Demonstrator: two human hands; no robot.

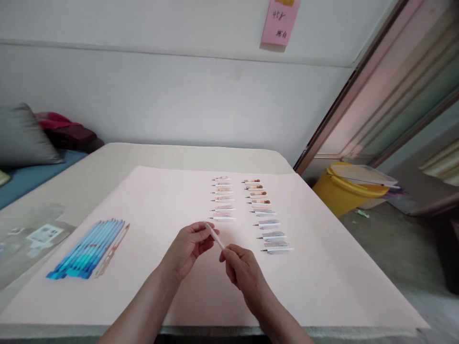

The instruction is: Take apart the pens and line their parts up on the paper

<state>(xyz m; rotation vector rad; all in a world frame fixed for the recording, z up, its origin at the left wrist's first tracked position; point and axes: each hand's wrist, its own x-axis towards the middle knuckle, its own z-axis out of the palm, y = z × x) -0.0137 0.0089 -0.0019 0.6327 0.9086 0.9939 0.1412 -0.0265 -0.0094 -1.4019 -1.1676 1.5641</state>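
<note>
Both my hands hold one thin white pen part (215, 236) above a pale pink sheet (322, 277). My left hand (188, 248) pinches its far end and my right hand (239, 268) pinches its near end. Just beyond the hands lie two columns of short patterned pen pieces, the left column (223, 198) and the right column (266, 215). At the left of the sheet is a tight row of blue pens (88, 248) with a pale pen (113, 249) beside them.
The pink sheet covers a beige table (107, 157). Clear plastic wrappers (39, 236) lie at the table's left edge. A grey cushion (23, 136) and red cloth sit far left. A yellow bucket (342, 191) stands on the floor right. A pink note (279, 21) hangs on the wall.
</note>
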